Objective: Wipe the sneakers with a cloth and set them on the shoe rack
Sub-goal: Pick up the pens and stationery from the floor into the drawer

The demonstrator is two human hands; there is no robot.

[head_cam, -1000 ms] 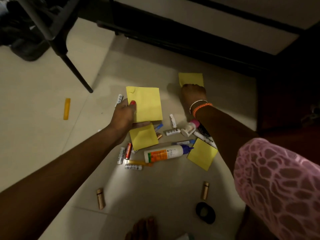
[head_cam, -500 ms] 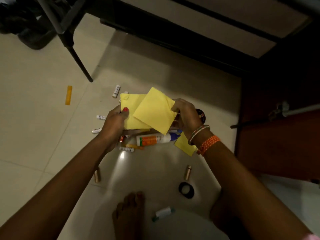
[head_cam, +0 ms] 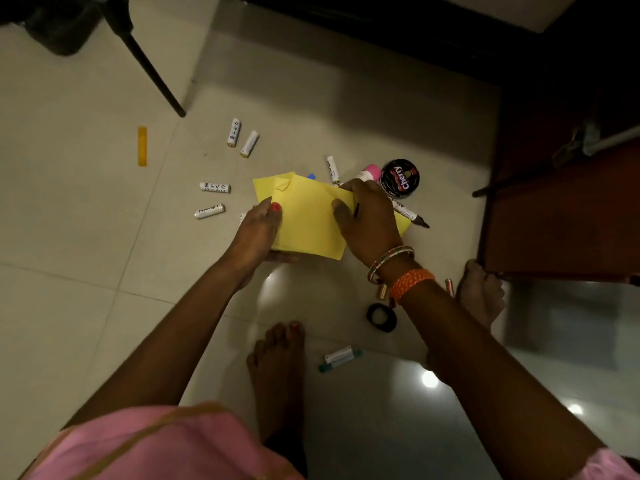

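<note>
No sneakers, cloth or shoe rack show in the head view. Above the tiled floor I hold a stack of yellow paper squares (head_cam: 308, 220). My left hand (head_cam: 258, 226) grips the stack's left edge, thumb on top. My right hand (head_cam: 367, 216) holds its right side, thumb pressed on the top sheet. A further yellow sheet (head_cam: 401, 221) peeks out on the floor under my right hand.
Several white batteries (head_cam: 214, 187) lie scattered on the floor, with a Cherry polish tin (head_cam: 400, 178), a black marker (head_cam: 410, 214), a pink-capped bottle (head_cam: 370, 172), a black tape roll (head_cam: 381, 317) and a yellow strip (head_cam: 142, 146). A chair leg (head_cam: 156, 74) stands at upper left, brown furniture (head_cam: 561, 209) at right. My bare feet (head_cam: 277, 368) are below.
My right hand brought a sheet picked up from the far floor onto the stack in my left hand, and now both hands hold the sheets together. The view tilted downward.
</note>
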